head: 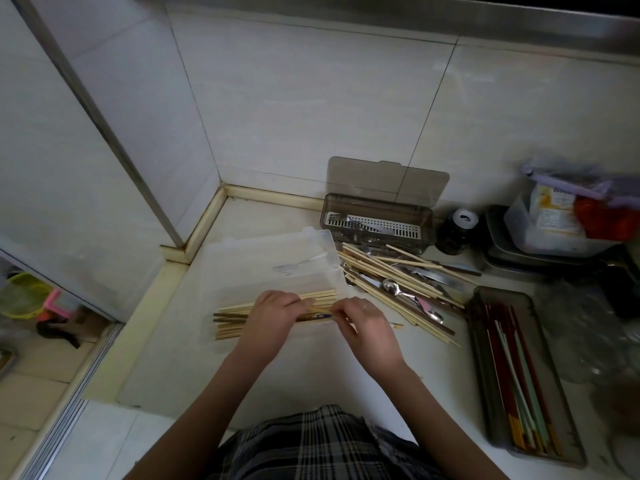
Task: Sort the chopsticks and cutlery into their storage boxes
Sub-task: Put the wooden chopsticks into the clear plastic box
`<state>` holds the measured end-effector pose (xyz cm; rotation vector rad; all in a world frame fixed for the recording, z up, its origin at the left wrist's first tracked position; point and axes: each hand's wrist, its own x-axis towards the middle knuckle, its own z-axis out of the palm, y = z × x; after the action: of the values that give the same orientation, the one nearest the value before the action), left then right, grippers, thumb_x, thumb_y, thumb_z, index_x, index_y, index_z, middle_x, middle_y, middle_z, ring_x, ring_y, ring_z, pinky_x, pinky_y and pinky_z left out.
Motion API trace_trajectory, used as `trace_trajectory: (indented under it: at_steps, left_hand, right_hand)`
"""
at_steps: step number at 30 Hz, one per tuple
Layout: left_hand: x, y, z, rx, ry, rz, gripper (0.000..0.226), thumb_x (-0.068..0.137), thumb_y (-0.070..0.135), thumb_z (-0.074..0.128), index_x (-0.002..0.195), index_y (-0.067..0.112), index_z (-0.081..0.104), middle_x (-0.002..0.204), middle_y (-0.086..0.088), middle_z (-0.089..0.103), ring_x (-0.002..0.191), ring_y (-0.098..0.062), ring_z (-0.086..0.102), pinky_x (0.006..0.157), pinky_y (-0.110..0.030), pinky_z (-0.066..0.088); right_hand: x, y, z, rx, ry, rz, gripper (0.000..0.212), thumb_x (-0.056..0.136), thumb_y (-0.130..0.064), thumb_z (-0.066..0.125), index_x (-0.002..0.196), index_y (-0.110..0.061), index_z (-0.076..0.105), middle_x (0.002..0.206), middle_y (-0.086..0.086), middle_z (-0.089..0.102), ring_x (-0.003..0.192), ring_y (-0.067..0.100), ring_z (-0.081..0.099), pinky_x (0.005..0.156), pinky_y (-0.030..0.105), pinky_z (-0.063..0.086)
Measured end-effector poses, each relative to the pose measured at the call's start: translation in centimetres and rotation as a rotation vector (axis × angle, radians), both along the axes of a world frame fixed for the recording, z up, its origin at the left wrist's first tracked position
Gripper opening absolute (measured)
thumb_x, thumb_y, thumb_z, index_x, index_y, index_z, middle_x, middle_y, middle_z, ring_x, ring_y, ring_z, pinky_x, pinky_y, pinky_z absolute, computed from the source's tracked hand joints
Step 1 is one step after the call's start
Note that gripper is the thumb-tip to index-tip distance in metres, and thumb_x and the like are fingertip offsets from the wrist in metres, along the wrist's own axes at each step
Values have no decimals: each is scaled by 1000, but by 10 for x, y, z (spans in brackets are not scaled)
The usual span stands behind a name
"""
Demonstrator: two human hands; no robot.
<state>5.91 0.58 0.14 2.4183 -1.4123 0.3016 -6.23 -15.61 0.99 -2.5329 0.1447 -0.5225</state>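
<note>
A clear plastic box (221, 344) with its lid (270, 258) open stands on the counter and holds several pale wooden chopsticks (232, 325). My left hand (273, 318) and my right hand (363, 325) meet over the box, and both pinch a chopstick with a dark patterned end (320, 315). To the right lies a loose pile of chopsticks, spoons and knives (401, 282). Behind it a smoky box (377, 223) with an open lid holds a white slotted tray. At the right, a long grey tray (485, 393) holds red, green and yellow chopsticks.
A dark jar (455, 232) with a white cap stands beside the smoky box. Metal trays with a plastic tub of packets (554, 230) sit at the back right. Clear glassware (588, 341) crowds the right edge. The counter drops off to the floor at the left.
</note>
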Motion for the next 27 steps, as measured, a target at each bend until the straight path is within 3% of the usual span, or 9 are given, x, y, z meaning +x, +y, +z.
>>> trace_trajectory:
  at_steps: [4,7,10,14,19,22,27]
  left_hand:
    - [14,16,0,38,226,104,37,66,-4,70,97,16,74,80,-6,71,68,-26,64,70,-31,52]
    - [22,27,-1,-48,529,330,24,83,1,62,100,14,73,93,-9,70,84,-27,63,80,-32,49]
    - [29,32,-5,-21,702,472,20,85,6,64,100,13,73,105,-8,69,96,-24,62,91,-31,45]
    - [32,30,-7,27,742,526,20,83,7,64,99,16,74,107,-5,68,99,-22,61,93,-32,45]
    - [32,34,-9,43,739,589,26,82,7,60,96,24,74,106,-1,69,97,-20,62,91,-33,49]
    - [34,31,-8,107,801,580,27,84,6,58,100,21,74,105,-3,69,95,-20,62,89,-30,49]
    - [35,30,-8,159,834,582,27,84,6,59,103,19,72,109,-4,68,100,-21,61,93,-29,46]
  right_hand:
    - [-8,-12,-8,0,-5,-233,24,85,-19,67,107,-22,57,105,-2,63,98,18,58,85,37,43]
    - [-19,-27,-18,102,59,-399,23,83,-12,68,104,-17,59,105,2,59,99,24,56,84,44,47]
    - [-30,-31,-29,166,183,-449,22,83,-13,69,102,-14,56,102,3,57,97,24,54,80,38,46]
    - [-38,-27,-41,193,467,-436,31,87,-26,65,108,-14,46,110,3,52,105,20,49,86,37,45]
    - [-41,-25,-47,50,692,-437,24,98,-28,45,115,-11,44,119,7,49,110,22,48,89,36,45]
    - [-38,-23,-48,25,706,-463,26,101,-23,36,120,-7,41,122,9,49,113,23,48,89,35,45]
    - [-40,-24,-44,103,612,-557,13,97,-8,36,109,-7,40,110,12,56,99,26,57,80,37,49]
